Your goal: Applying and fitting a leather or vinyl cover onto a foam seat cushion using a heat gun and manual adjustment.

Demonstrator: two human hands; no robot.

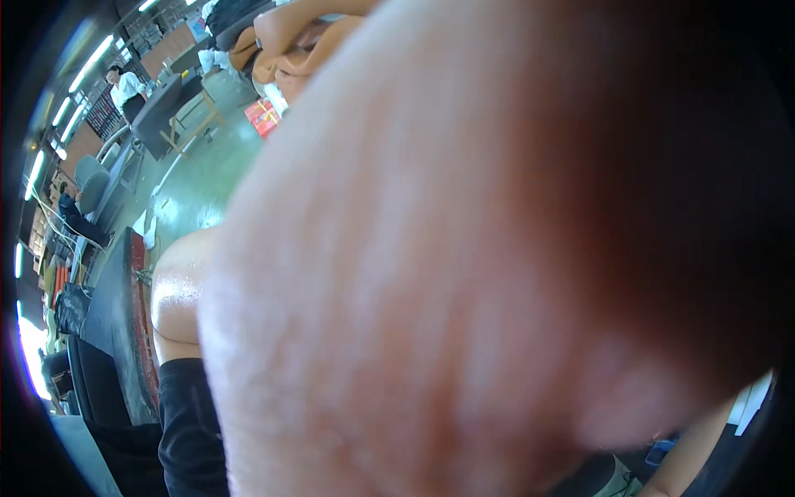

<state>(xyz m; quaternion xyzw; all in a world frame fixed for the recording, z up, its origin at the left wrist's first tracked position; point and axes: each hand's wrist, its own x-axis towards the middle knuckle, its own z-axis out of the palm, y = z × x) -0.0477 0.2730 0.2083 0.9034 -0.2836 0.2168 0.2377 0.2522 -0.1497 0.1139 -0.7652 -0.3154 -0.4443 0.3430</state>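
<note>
One blurred bare hand [397, 273], left or right unclear, fills the view; its fingers' spread or hold cannot be told. Beyond its edge: overlapping tan curved pieces [286, 33], one red box [262, 118], two people [128, 86] farther left.
</note>
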